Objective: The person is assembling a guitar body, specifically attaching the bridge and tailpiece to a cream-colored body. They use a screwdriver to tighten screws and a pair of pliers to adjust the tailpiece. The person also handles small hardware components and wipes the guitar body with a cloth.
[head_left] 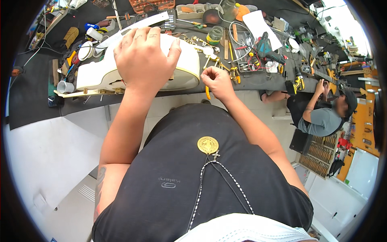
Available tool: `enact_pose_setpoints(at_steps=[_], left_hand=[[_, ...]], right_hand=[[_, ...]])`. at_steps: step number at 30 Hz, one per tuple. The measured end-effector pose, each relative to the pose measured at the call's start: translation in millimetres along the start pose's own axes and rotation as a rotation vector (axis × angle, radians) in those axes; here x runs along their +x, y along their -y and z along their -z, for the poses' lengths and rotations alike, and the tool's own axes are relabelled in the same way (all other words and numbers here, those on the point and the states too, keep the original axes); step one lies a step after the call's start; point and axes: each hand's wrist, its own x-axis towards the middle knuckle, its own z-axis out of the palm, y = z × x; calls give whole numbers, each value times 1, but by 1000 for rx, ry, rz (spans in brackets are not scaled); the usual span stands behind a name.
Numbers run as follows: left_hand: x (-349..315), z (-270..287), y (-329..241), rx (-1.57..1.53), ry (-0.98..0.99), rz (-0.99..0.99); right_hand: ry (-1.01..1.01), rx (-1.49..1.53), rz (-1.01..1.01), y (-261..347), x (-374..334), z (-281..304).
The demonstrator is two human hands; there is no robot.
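A glossy white electric guitar body (pixel 94 75) stands tilted at the bench's front edge, its rounded end toward the right. My left hand (pixel 144 54) lies over its upper side, fingers stretched and thumb apart. Just right of the body, my right hand (pixel 217 80) is closed around a tool with an orange handle (pixel 207 92), apparently pliers; the fingers hide much of it. Small gold-coloured hardware parts (pixel 209 51) lie beyond that hand. Another yellow-and-orange-handled hand tool (pixel 235 75) rests beside it.
A glass jar (pixel 215 35), a clear tray of small tools (pixel 246 56) and a yellow drill (pixel 298 79) are on the dark bench. Cables and hand tools crowd its left side. At the right, another person (pixel 322 111) sits near a guitar (pixel 331 78).
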Motion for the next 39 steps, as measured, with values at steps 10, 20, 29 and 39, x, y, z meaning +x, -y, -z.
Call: enact_pose_setpoints(at_steps=[10,20,29,39], left_hand=[[0,5,-2,1,37,9],[0,2,0,17,8,-10],[2,6,-2,11,50,0],[2,2,-1,0,24,0]], right_hand=[[-14,24,1,-11,-2,3],[6,-155,82,11,-4,0],[-13,-85,103,9,1,-2],[23,-164,79,12,-4,0]])
